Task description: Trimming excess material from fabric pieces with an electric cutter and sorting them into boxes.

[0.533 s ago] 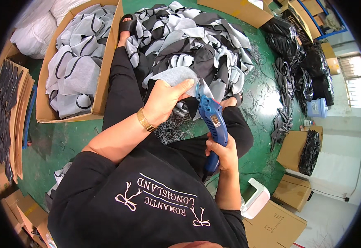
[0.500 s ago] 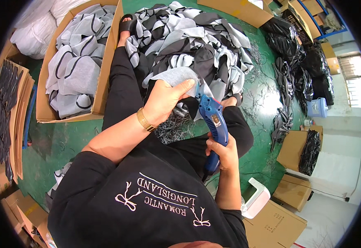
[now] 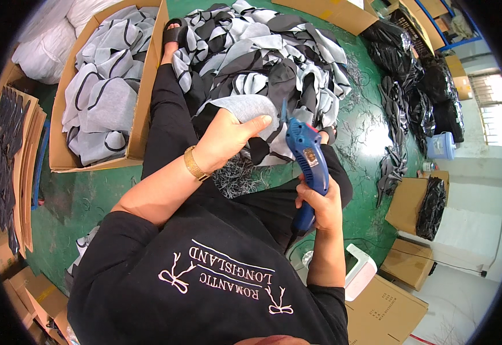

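Between the thumb and fingers of my left hand [image 3: 228,138] is a grey fabric piece [image 3: 245,104] with dark edging. My right hand [image 3: 324,201] is wrapped round the handle of blue electric scissors [image 3: 307,148], whose cord runs down toward my lap. Their blades point away from me, just right of the held piece and apart from my left fingers. Beyond both hands lies a big heap of grey and black fabric pieces [image 3: 262,43], spread between my legs. Part of the held piece is covered by my left hand.
A cardboard box [image 3: 141,123] full of dark-edged grey pieces stands by my left leg. Dark trimmings [image 3: 233,178] litter the green floor. Black plastic bags [image 3: 397,54], a pale blue bucket [image 3: 440,148] and cartons [image 3: 407,264] line the right side. Flattened cardboard [image 3: 27,172] leans far left.
The electric scissors have moved right, away from the held piece, with my right hand. My left hand stays nearly in place, still gripping the fabric piece.
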The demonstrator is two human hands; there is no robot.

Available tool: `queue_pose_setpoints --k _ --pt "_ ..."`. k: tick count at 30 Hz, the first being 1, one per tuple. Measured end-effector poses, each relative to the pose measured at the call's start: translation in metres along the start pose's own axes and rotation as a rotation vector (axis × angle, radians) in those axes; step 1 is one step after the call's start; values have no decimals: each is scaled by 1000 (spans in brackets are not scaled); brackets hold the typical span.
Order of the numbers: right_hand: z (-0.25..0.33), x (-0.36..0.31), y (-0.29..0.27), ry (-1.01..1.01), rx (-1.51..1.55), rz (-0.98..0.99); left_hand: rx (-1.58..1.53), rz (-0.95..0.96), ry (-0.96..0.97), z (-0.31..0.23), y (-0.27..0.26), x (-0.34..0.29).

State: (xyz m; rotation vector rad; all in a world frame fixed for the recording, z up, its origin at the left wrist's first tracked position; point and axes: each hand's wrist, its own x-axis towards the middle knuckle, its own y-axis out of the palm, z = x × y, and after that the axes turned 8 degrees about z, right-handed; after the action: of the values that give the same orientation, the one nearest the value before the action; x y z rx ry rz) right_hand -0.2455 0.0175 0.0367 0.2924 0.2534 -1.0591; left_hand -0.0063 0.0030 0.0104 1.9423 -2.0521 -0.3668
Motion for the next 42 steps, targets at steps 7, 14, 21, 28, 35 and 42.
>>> queue_pose_setpoints --k 7,14,21,28,35,42 --pt "2 -1 9 -57 -20 -49 -302 -42 -143 11 -8 4" --pt "-8 -12 7 1 -105 -33 -442 -86 -67 5 3 6" --pt "-9 -15 10 17 -227 -78 -339 -126 -10 8 6 6" --pt "-7 -14 10 -15 -200 -85 -200 -118 63 7 7 2" --pt "4 -14 7 6 -251 -79 81 -38 114 5 -3 -1" --pt "24 -12 3 51 -220 -26 418 65 18 -1 -9 -7"
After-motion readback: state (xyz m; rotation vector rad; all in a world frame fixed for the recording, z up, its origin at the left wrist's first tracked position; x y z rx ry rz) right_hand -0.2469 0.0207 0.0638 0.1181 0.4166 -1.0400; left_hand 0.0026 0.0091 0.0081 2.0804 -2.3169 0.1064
